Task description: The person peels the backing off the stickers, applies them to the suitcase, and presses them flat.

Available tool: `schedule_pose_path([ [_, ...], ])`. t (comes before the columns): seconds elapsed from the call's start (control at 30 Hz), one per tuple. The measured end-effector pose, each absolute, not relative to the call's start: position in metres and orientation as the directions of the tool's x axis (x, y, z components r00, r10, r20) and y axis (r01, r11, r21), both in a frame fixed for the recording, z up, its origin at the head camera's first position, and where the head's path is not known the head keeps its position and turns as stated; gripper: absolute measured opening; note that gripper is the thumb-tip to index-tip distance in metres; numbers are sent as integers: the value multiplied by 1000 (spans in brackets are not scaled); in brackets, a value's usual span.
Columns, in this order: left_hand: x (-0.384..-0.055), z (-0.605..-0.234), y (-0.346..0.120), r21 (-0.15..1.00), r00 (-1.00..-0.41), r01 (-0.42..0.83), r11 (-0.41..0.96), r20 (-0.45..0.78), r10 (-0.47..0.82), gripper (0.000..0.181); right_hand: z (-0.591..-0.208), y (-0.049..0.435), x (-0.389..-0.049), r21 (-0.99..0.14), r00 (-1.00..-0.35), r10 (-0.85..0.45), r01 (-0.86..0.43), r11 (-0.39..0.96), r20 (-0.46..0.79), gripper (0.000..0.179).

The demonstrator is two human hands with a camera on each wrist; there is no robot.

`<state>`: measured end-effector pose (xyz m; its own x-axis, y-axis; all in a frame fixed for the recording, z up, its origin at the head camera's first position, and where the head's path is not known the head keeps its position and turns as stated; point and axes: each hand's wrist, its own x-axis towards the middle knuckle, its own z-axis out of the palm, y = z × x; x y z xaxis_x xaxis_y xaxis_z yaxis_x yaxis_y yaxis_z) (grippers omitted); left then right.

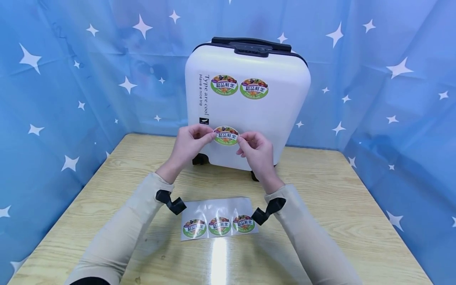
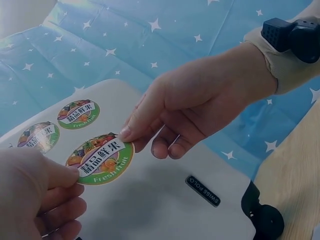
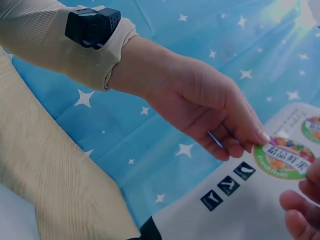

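Fingers point(image 2: 142, 116) pinch both ends of a sticker point(image 2: 101, 159)

Pale yellow wood-grain tabletop point(image 1: 349, 206) below the fingers point(image 1: 208, 137), running out both sides. Bright white glare streak point(image 1: 219, 261) on it, nearer head cam than fingers. Sky-blue creased fabric backdrop point(image 1: 114, 51), white stars point(image 1: 399, 68), behind and either side.

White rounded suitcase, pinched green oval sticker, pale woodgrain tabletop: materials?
White rounded suitcase: likely hard plastic, satin; smooth, rigid-looking shell.
Pinched green oval sticker: paper or plastic film; thin, printed; finish unclear.
Pale woodgrain tabletop: wood or laminate, glossy; visible grain, bright reflection.
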<state>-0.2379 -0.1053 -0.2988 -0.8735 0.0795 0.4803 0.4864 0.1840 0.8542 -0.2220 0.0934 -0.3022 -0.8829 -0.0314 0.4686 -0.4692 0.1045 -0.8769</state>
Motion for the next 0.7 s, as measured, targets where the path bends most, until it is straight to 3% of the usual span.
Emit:
schedule_pose_path([
  [0.7, -250, -284, -109, 840, -854, 512, 182, 520, 0, 20, -289, 82, -242, -836, -843, -15, -535, 119, 537, 18],
])
